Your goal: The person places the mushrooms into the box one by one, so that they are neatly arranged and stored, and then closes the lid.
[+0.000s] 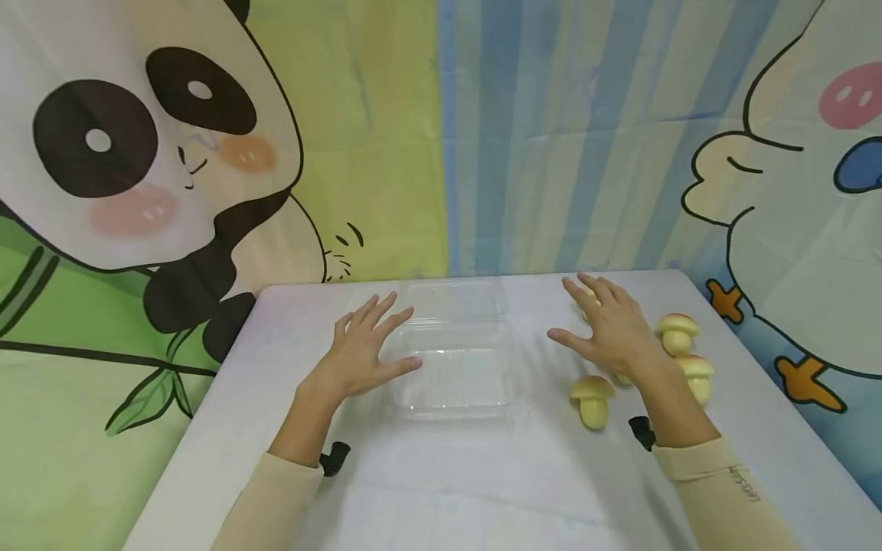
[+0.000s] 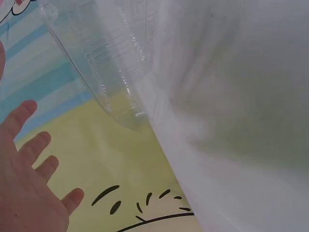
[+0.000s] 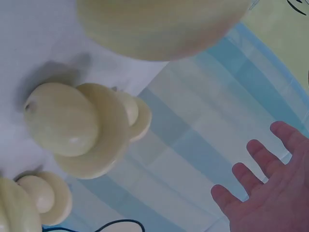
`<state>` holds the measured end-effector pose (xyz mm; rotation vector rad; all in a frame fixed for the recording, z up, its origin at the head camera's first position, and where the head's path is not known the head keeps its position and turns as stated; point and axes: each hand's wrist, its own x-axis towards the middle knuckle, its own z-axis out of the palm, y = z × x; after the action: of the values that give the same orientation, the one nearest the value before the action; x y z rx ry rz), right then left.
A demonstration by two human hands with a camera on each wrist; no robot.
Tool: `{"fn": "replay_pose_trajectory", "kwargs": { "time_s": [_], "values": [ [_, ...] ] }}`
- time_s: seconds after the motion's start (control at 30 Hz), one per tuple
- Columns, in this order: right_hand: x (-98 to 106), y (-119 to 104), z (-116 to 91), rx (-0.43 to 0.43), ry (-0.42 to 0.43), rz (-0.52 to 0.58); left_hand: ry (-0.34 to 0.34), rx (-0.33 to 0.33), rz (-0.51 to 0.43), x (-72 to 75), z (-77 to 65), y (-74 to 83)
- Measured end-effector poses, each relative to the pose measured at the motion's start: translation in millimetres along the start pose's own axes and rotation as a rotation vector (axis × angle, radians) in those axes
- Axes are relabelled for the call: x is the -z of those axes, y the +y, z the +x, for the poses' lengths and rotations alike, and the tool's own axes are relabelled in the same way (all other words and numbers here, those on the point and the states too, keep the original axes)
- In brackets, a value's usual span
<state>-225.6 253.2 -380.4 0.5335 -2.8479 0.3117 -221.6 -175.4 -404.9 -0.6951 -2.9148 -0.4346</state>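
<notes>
My left hand (image 1: pixel 361 356) hovers at the left side of a clear plastic clamshell box (image 1: pixel 451 413), fingers spread and holding nothing. The box's lid (image 1: pixel 451 301) lies folded back toward the wall. My right hand (image 1: pixel 609 325) is held over a group of toy mushrooms, fingers spread, nothing in its grasp. One mushroom (image 1: pixel 592 402) stands nearest me, its tan cap upward on a pale yellow stem. Others, partly hidden, show around the right hand and forearm. In the right wrist view, a mushroom (image 3: pixel 63 118) appears close up, apart from the fingertips.
Two more mushrooms, one farther back (image 1: pixel 677 333) and one closer (image 1: pixel 697 375), stand toward the table's right edge. The white table (image 1: pixel 441 490) meets a cartoon-printed cloth backdrop (image 1: pixel 372 138) behind. Black wrist mounts (image 1: pixel 335 458) show below both hands.
</notes>
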Motion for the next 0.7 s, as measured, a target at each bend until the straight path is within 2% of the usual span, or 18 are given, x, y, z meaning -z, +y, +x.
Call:
{"fn": "replay_pose_trajectory", "kwargs": {
  "time_s": [0.2,0.43,0.7],
  "values": [
    [3,11,-7,-0.014,-0.008,0.002,-0.009,-0.012,-0.081,-5.1,-6.8,-2.7],
    [3,24,-22,-0.057,-0.033,-0.001,-0.036,-0.047,-0.221,-16.2,-16.2,-4.5],
    [3,43,-39,-0.11,-0.024,0.035,-0.063,-0.043,-0.262,-24.1,-24.1,-5.6]
  ]
}}
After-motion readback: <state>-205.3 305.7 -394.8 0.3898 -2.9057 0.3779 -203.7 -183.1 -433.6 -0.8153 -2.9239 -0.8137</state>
